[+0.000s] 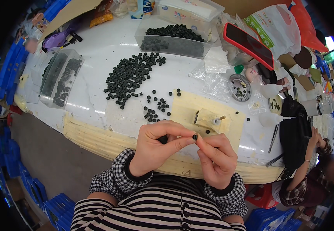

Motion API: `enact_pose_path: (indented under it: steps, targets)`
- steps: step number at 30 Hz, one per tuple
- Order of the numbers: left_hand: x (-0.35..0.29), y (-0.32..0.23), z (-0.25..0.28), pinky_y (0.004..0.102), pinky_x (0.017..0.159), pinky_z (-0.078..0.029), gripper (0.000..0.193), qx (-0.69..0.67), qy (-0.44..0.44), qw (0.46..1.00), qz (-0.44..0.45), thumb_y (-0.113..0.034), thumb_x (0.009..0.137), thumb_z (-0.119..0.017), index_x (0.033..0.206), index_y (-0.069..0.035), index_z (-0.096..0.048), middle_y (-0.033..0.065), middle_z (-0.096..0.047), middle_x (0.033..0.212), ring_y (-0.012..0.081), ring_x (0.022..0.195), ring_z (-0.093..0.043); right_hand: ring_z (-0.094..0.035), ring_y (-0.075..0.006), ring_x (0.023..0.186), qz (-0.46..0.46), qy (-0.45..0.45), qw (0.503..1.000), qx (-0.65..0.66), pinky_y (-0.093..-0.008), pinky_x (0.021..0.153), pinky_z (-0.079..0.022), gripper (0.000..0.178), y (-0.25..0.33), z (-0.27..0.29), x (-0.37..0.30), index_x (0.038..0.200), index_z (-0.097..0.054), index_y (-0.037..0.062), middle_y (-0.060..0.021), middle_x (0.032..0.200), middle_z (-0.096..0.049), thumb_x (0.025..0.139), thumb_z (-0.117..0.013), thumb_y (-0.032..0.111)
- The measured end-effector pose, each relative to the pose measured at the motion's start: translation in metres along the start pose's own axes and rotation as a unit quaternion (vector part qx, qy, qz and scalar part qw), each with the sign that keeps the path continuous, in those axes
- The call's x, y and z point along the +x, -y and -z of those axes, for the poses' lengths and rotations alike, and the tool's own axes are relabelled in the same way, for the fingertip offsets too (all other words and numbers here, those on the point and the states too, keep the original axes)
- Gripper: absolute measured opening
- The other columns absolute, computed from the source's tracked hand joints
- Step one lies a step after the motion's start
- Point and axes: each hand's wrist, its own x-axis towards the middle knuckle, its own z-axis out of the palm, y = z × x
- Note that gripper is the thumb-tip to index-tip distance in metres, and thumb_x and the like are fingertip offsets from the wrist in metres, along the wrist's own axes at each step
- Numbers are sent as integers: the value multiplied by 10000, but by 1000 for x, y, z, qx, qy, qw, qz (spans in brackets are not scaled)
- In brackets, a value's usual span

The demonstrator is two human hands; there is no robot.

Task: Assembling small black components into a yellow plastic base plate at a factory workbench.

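My left hand (157,144) is closed, pinching a small black round part (195,137) between thumb and forefinger. From the other side, the fingertips of my right hand (219,159) meet the same part, and its remaining fingers are curled. Something dark, seemingly more such parts, shows in the curl of my left fingers. Just beyond my hands a cream-coloured block fixture (209,121) with upright pins sits on a yellowish taped sheet (182,104). A large pile of black round parts (130,75) lies farther off to the left, with a smaller scatter (157,109) nearer my left hand.
A clear bin (174,48) of black parts stands at the back, another clear box (63,79) at the left. To the right are a red-cased phone (247,44), a round metal dish (239,87), tweezers (274,138) and a black bag (294,131). Another person's arm (303,165) is at far right.
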Motion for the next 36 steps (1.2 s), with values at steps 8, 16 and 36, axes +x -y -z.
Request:
enact_pose_path:
  steps: [8,16,36]
  targets:
    - [0,0,0,166,525,-334,176,9,10,1000,-9,17,802,-719,974,-20,-730,39,-690,841,10,583,-431,-524,-178,689,5,-7,1000,-4,-274,594,-423,364,-1,1,-1,1092,-702,31,-54,840,-620,744,-696,-77]
    - [0,0,2,169,538,-358,163,15,14,1000,-17,25,802,-715,959,-12,-731,48,-690,841,22,588,-449,-527,-189,692,17,3,1000,-15,-284,600,-428,373,-2,1,-2,1083,-704,30,-54,848,-621,726,-701,-74]
    - [-2,-1,6,194,570,-415,145,10,19,1000,16,55,793,-712,930,7,-717,71,-676,804,61,629,-519,-527,-198,693,40,26,998,-33,-293,604,-439,373,-3,1,1,1070,-709,32,-44,846,-615,708,-712,-58]
